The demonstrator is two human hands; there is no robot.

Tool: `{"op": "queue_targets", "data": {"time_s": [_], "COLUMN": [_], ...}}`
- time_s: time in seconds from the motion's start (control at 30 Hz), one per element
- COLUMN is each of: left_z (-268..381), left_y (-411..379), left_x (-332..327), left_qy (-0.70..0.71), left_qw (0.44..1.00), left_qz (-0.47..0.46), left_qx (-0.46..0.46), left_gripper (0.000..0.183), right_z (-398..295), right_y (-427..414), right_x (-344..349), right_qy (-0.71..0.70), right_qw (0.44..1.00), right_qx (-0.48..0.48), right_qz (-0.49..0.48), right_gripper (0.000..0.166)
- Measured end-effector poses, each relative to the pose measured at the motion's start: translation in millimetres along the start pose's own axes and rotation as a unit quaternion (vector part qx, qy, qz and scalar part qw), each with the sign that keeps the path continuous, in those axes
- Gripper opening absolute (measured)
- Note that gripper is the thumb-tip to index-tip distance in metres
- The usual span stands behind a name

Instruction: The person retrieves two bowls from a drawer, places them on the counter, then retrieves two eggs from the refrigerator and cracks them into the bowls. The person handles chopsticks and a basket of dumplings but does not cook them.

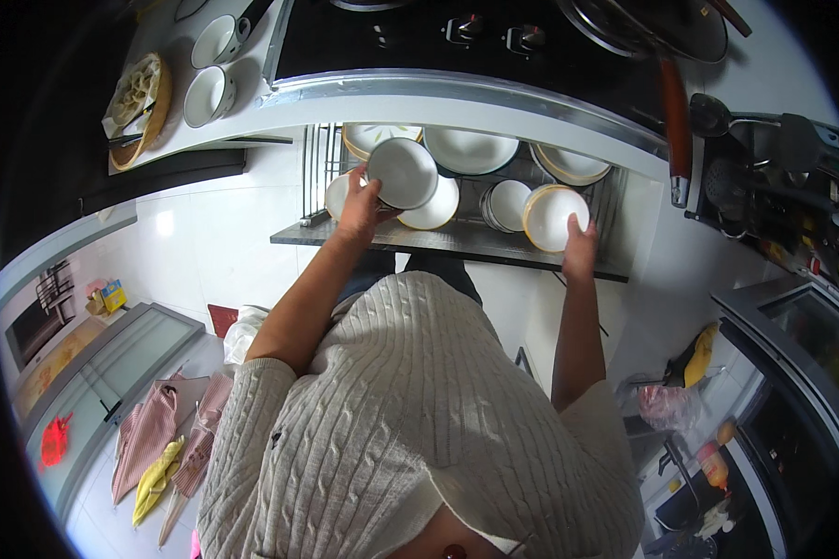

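My left hand [362, 202] grips a round white bowl [403, 173] by its left edge, held above the pull-out dish drawer [433, 243]. Partly under it lies another white bowl with a yellow rim [439, 206]; a further one peeks out at its left. My right hand [580, 237] has its thumb on the inside of a yellow-rimmed white bowl [556, 218] at the drawer's right side. Just left of that, a stack of small white bowls [509, 206] leans in the rack. Behind stand a leaf-patterned plate [379, 134], a large dark-rimmed dish [472, 148] and yellow-rimmed dishes [575, 166].
Above the drawer are the counter edge [461, 105] and a black gas cooktop [405, 42]. A pan's wooden handle [675, 126] juts over the edge at right. Two enamel pots [208, 96] and a wicker basket [155, 133] stand on the left counter. Utensils [727, 140] crowd the right.
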State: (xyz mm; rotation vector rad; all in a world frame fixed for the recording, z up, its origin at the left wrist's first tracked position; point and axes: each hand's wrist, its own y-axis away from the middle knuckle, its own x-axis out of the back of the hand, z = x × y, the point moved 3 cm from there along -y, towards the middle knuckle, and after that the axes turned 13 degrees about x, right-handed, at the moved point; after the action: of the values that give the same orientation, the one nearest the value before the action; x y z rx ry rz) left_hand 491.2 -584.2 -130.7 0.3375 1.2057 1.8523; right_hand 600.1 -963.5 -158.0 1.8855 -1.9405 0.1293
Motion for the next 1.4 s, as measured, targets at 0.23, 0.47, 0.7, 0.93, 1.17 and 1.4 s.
{"op": "queue_targets", "data": {"time_s": [0.23, 0.47, 0.7, 0.93, 1.17, 1.4], "left_z": [22, 7, -7, -16, -21, -19], "left_y": [17, 17, 16, 21, 17, 11], "left_x": [24, 1, -12, -18, -15, -57], "left_qy": [0.017, 0.023, 0.009, -0.014, -0.027, -0.079], "left_qw": [0.999, 0.999, 0.995, 0.994, 0.992, 0.983], "left_qz": [-0.020, -0.019, -0.084, -0.076, -0.079, -0.115], "left_qx": [-0.031, 0.022, 0.051, 0.072, 0.096, 0.120], "left_gripper": [0.054, 0.059, 0.067, 0.063, 0.070, 0.064], "right_z": [67, 70, 50, 66, 77, 77], "right_y": [-22, -31, -25, -30, -34, -36], "right_x": [0, -42, -63, -73, -65, -3], "right_qy": [0.032, 0.126, 0.172, 0.175, 0.081, -0.076], "right_qw": [0.996, 0.984, 0.977, 0.972, 0.983, 0.987], "right_qx": [-0.084, -0.113, -0.117, -0.143, -0.163, -0.135], "right_qz": [0.002, -0.054, -0.055, -0.070, -0.039, 0.046], "right_gripper": [0.039, 0.036, 0.037, 0.040, 0.035, 0.046]}}
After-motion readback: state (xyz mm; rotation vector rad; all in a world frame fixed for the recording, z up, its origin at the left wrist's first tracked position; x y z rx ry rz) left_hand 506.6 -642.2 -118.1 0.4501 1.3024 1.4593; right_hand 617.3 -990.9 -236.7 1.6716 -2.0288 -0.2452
